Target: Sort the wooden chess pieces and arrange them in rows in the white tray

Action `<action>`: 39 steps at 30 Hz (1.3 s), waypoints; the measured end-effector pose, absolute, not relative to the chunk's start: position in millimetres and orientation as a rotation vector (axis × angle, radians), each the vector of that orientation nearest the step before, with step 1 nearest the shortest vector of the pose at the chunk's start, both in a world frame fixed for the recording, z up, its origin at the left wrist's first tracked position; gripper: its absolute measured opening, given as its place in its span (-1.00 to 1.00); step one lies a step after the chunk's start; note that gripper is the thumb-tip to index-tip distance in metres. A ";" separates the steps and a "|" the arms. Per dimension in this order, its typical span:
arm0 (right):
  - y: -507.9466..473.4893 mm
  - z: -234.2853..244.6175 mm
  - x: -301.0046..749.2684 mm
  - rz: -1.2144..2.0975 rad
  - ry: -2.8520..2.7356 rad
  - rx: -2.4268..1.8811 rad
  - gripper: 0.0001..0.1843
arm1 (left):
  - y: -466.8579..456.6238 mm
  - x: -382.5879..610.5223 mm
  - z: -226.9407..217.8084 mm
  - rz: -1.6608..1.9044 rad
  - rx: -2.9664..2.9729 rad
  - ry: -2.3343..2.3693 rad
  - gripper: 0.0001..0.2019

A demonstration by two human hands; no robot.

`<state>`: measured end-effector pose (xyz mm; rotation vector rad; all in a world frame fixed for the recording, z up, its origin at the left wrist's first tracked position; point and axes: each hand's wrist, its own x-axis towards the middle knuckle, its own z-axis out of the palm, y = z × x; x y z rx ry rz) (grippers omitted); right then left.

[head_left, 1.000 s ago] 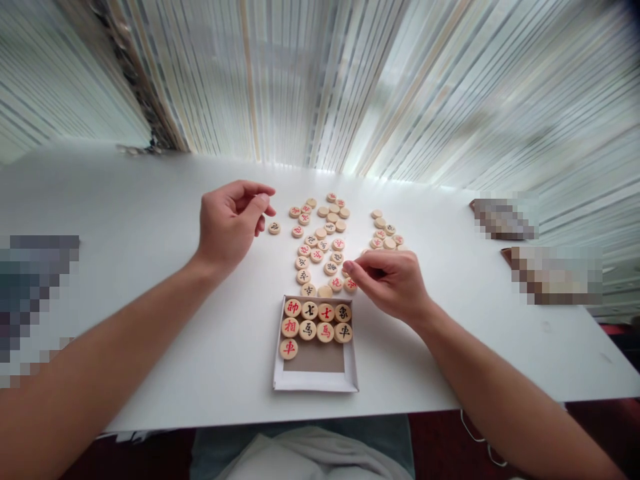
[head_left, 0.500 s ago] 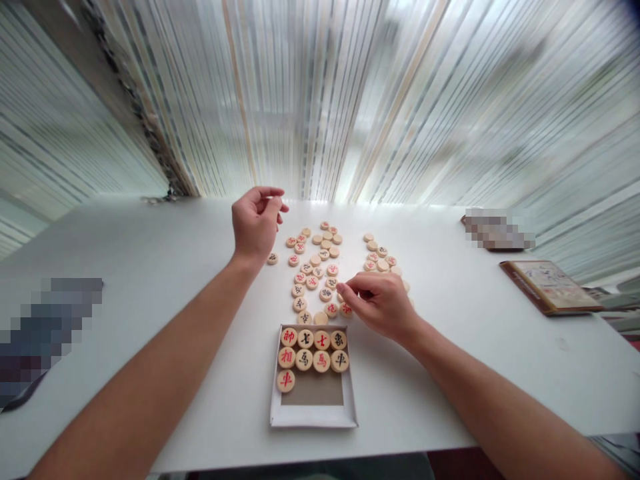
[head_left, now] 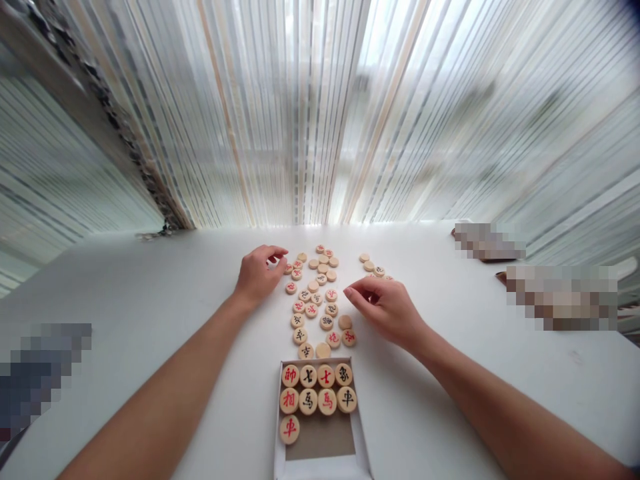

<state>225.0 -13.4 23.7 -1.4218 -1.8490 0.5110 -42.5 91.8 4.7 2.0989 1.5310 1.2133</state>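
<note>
My left hand (head_left: 261, 272) is low at the left edge of the loose xiangqi pieces, fingers slightly curled, with a gap between thumb and forefinger. Its fingertips are beside a red-marked piece (head_left: 288, 269), and I see nothing held. Right of the middle pieces is my right hand (head_left: 383, 305), its thumb and forefinger drawn together at the tips with no piece visible there. Several round wooden pieces, such as a red-marked one (head_left: 331, 295), lie between the hands, some blank side up. Nearer me, an open white box (head_left: 325, 467) holds two full rows and one red piece (head_left: 289, 429) below.
The white table (head_left: 165, 320) runs back to a striped string curtain (head_left: 320, 120). Two blurred flat items (head_left: 560, 297) lie at the right, and a blurred dark item (head_left: 40, 380) at the left. More pieces (head_left: 369, 266) lie behind my right hand.
My left hand has come down to the pieces at the left. My right hand has shifted away from the box, uncovering a blank piece. The view has tilted up; the boxed pieces are unchanged.
</note>
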 end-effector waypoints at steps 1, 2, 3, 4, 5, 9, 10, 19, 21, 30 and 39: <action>-7.0 26.5 226.6 0.529 -1.844 -1.462 -0.72 | 92.3 -42.3 3.5 1.176 2.119 1.528 -0.80; 0.9 29.2 228.2 0.535 -1.843 -1.492 -0.74 | 93.1 -42.2 2.5 1.147 2.132 1.529 -0.79; 10.1 31.9 229.7 0.538 -1.844 -1.523 -0.75 | 94.1 -42.2 1.6 1.126 2.139 1.533 -0.78; 20.5 34.2 230.8 0.542 -1.846 -1.554 -0.76 | 95.3 -42.3 0.8 1.111 2.141 1.540 -0.76; 31.7 36.1 231.3 0.545 -1.846 -1.586 -0.76 | 96.5 -42.4 0.2 1.100 2.139 1.549 -0.76; 79.2 37.9 224.1 0.516 -1.855 -1.684 -0.74 | 99.1 -43.1 -0.4 1.081 2.130 1.574 -0.75; 90.3 36.8 219.9 0.503 -1.862 -1.702 -0.72 | 99.2 -43.2 -0.3 1.079 2.133 1.575 -0.75; 139.9 25.7 182.8 0.455 -1.890 -1.796 -0.82 | 101.4 -43.9 -2.2 1.100 2.174 1.546 -0.77; 137.4 28.0 183.8 0.448 -1.877 -1.772 -0.84 | 102.0 -43.5 -2.1 1.122 2.172 1.545 -0.78; 46.9 45.2 203.6 0.870 -1.771 -1.327 -0.58 | 89.5 -38.1 4.0 1.367 2.149 1.446 -0.81; 0.2 25.1 195.8 1.320 -1.477 -0.912 -0.56 | 23.7 -8.4 37.3 1.198 2.028 1.108 -0.72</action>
